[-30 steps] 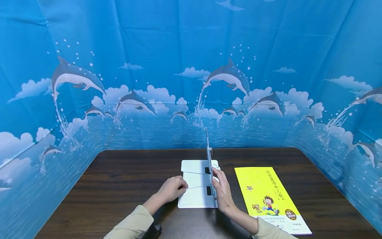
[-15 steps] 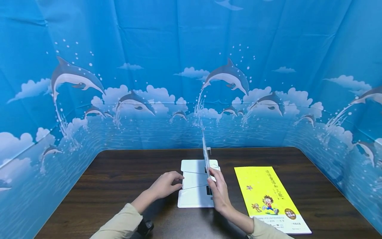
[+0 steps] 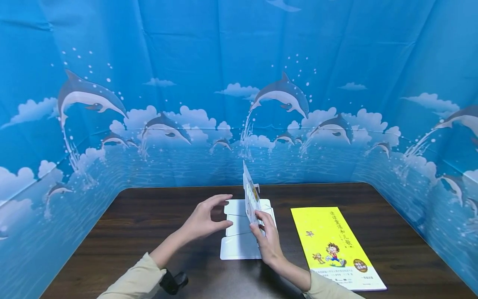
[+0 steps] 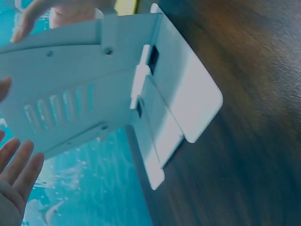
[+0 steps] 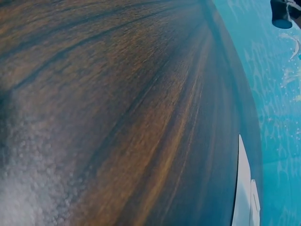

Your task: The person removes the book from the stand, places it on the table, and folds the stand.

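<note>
A white folding book stand rests on the dark wooden table, its base (image 3: 239, 248) lying flat. The upper panel (image 3: 249, 191) stands raised and leans a little to the left. My right hand (image 3: 270, 243) pinches the near edge of this panel between thumb and fingers. To the left of the panel my left hand (image 3: 201, 218) hovers with thumb and fingers spread apart, holding nothing. In the left wrist view the slotted panel (image 4: 61, 75) is joined by hinges to the base (image 4: 188, 89). The right wrist view catches only a sliver of the base (image 5: 242, 193).
A yellow book (image 3: 325, 232) with a cartoon child on its cover lies to the right of the stand. The wooden table (image 3: 142, 220) has rounded far corners. Behind it hangs a blue curtain (image 3: 209, 162) printed with dolphins.
My left hand has come away from the base's left edge, risen and spread its fingers. The right hand has swung the panel leftward, so its face shows more.
</note>
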`<state>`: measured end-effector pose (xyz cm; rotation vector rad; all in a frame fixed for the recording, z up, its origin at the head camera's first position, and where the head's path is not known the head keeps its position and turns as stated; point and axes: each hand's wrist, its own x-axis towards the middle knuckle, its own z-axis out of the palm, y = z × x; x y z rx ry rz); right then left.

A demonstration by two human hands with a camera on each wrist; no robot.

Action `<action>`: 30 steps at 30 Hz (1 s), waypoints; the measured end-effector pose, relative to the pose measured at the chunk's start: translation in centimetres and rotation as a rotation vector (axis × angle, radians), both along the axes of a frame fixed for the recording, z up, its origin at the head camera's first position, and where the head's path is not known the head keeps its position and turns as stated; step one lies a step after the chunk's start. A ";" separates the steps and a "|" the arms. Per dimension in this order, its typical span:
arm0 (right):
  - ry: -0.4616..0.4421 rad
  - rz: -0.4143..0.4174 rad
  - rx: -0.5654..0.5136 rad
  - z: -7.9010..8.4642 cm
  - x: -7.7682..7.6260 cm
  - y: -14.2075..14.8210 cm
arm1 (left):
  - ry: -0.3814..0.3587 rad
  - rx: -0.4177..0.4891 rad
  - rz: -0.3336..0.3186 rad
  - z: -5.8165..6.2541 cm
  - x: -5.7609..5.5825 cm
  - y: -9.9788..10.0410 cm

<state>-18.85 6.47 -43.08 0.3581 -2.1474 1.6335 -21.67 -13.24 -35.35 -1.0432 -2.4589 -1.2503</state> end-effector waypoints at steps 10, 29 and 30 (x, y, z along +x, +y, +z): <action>-0.018 -0.034 0.056 -0.1 -0.1 -0.8 | -0.061 -0.001 0.028 0.8 0.6 0.9; -0.162 0.006 0.173 0.4 0.0 -1.2 | -0.067 0.089 0.052 -0.6 0.6 0.3; -0.177 0.025 0.169 0.5 0.0 -1.1 | -0.081 0.099 0.048 -0.7 0.6 0.2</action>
